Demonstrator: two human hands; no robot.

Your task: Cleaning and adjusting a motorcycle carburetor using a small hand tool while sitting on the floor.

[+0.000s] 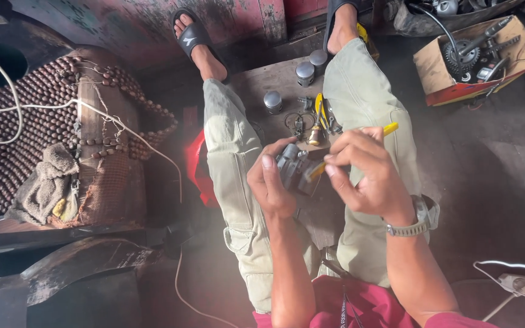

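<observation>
The person sits with legs stretched out over a flat brown board on the floor, both hands raised above the lap. The left hand is closed around a small grey metal part, thumb along its near side and fingers wrapped behind it, so most of the part is hidden and its exact shape cannot be made out. The right hand is pinched shut on a yellow-handled tool; only the yellow end shows past the knuckles and a short stretch shows below the fingers, where it meets the grey part. Whether the tip is inside the part or only against it cannot be told.

On the board, between the knees, lie pliers with yellow grips, a wire ring with small pieces on it and a small brass-coloured piece; these overlap and are hard to separate. Nearer the board's far edge stand three short silver cylinders, close together. The board's near part is covered by the hands and legs.

A wristwatch sits on the right wrist. To the left, a beaded seat cover carries a crumpled rag and a white cord. At the upper right, a cardboard box holds a sprocket and dark parts, partly cut off by the frame.
</observation>
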